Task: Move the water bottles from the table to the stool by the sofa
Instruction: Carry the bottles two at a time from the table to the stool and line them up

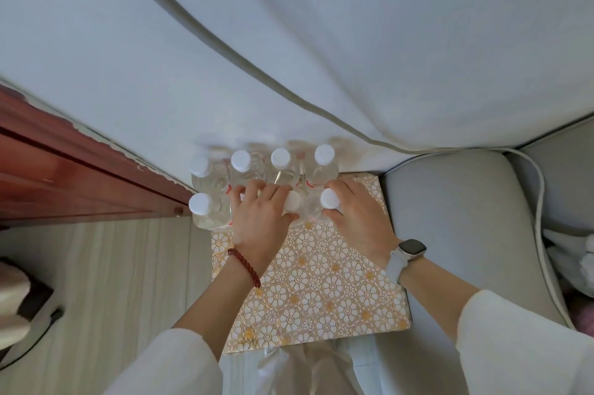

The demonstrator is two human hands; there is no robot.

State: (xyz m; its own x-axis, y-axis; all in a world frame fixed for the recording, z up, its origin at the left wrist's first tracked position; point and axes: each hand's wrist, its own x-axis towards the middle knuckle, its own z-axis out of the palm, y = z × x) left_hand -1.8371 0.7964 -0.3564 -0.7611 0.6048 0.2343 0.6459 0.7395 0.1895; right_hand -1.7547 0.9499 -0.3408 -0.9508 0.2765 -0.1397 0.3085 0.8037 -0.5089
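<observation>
Set both bottles down upright, snug against the row, before you let go. Your left hand (pixel 257 217) has its fingers clamped on a bottle (pixel 294 201); your right hand (pixel 356 217) wraps another bottle (pixel 329 200). Both reach palm-down over the stool (pixel 321 291), where six water bottles (pixel 279 159) stand by the sofa (pixel 450 208).
</observation>
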